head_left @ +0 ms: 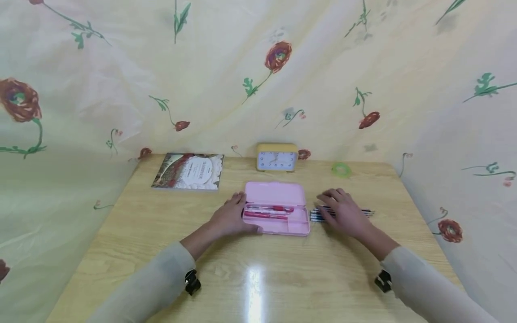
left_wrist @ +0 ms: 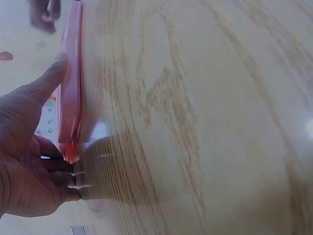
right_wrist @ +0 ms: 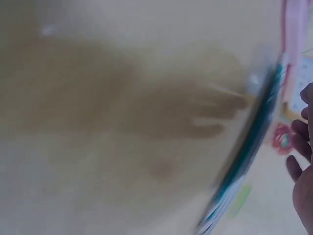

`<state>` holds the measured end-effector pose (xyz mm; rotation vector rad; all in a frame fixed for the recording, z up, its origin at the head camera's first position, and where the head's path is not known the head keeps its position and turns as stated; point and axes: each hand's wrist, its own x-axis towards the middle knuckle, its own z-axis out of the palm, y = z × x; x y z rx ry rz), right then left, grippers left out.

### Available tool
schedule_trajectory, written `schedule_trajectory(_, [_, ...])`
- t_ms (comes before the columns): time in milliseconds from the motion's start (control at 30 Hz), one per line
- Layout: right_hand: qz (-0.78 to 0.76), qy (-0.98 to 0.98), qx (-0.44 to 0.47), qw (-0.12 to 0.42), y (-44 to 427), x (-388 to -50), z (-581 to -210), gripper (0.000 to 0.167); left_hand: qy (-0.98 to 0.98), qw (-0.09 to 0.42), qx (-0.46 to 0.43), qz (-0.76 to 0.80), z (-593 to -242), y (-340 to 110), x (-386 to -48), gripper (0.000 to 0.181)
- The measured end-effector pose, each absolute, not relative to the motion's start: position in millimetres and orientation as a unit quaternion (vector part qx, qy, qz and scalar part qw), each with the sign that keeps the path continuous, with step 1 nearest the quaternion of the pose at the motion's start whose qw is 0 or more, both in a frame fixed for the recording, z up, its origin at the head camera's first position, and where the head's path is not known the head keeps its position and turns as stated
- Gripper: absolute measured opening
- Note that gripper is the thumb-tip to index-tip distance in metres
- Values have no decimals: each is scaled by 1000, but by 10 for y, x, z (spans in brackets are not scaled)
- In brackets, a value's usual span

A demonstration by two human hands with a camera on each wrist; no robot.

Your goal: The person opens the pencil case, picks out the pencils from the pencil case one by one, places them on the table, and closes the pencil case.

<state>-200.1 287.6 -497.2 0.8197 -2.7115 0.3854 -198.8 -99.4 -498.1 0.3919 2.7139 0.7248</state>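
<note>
A pink pencil case (head_left: 299,228) lies with its lid (head_left: 275,194) raised at the middle of the table. Inside its long compartment are a few red and clear pens (head_left: 266,215). My left hand (head_left: 231,217) holds the case's left end, thumb along the front wall and fingers around the side; the left wrist view shows the same hold on the case (left_wrist: 71,83). Right of the case lies a row of dark pens (head_left: 366,211). My right hand (head_left: 343,211) hovers over them, fingers loosely bent; in the right wrist view it stands apart from the pens (right_wrist: 252,139).
Behind the case stands a yellow clock (head_left: 277,157). A booklet (head_left: 187,171) lies at the back left, and a green tape roll (head_left: 341,169) at the back right. Flowered cloth (head_left: 218,89) hangs around the wooden table (head_left: 307,278).
</note>
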Motion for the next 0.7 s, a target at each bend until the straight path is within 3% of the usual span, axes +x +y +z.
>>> schedule_trajectory(200, [170, -954, 241, 44, 2408, -2427, -4914, 56, 945, 148, 143, 253, -4966, -977, -2028, 140])
schedule_trajectory(367, [184, -962, 204, 2, 2131, -2645, -4887, 63, 945, 152, 143, 252, -4937, -982, -2014, 140])
schedule_trajectory(700, [161, -971, 175, 9, 1988, -2616, -4819, 61, 947, 145, 124, 259, -4991, -989, -1989, 151])
